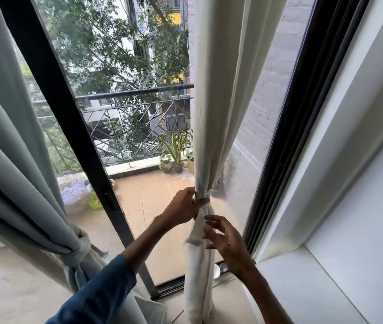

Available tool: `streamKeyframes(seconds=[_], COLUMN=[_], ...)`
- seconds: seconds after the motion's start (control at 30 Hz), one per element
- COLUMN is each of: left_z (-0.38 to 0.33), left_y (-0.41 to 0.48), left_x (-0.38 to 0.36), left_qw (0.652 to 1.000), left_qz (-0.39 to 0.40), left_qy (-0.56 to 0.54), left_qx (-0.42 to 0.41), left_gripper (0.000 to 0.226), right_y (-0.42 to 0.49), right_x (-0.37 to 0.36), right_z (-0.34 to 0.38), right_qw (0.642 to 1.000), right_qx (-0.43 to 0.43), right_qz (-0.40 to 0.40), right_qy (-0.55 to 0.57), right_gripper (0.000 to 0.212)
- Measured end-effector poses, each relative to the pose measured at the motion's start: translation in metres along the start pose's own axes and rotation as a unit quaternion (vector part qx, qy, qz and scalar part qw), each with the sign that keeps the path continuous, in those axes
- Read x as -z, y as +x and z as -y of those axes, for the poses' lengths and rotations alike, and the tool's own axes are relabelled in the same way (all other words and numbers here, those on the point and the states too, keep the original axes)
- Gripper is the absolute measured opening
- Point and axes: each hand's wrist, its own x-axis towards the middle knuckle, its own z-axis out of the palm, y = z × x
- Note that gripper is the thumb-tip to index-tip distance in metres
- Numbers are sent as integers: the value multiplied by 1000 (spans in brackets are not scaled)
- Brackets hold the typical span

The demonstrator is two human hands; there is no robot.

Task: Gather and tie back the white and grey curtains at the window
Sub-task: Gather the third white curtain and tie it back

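The white curtain (pixel 218 108) hangs at the right side of the glass door, bunched into a narrow column. My left hand (pixel 183 203) grips the gathered cloth at its narrowest point, fingers wrapped round it. My right hand (pixel 225 239) is just below, fingers spread and loosely curved, touching the lower part of the bundle from the right without gripping it. The grey curtain (pixel 12 160) fills the left side. It is drawn in by a grey tie-back (pixel 81 250) knotted low down.
A black door frame (pixel 69 127) runs diagonally between the curtains; another black frame (pixel 288 127) stands right of the white curtain. A white wall and sill (pixel 307 284) are at the right. Potted plants (pixel 174 157) and a railing stand on the balcony outside. A small white object (pixel 216 271) lies by the door track.
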Motion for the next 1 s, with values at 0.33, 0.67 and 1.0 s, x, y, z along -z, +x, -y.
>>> streamKeyframes(seconds=[0.33, 0.67, 1.0], left_z=[4, 33, 26], left_y=[-8, -12, -25], left_x=[-8, 12, 22], left_qw=[1000, 996, 972], left_qz=[-10, 23, 114], left_qy=[4, 14, -172], left_qx=[14, -83, -112], left_gripper=[20, 26, 49], right_y=[5, 15, 20], right_x=[-18, 8, 16], right_z=[1, 18, 22], right_qw=[984, 987, 935], right_qx=[58, 14, -40], right_qz=[-145, -135, 9], right_qy=[-83, 85, 353], right_gripper=[26, 12, 31])
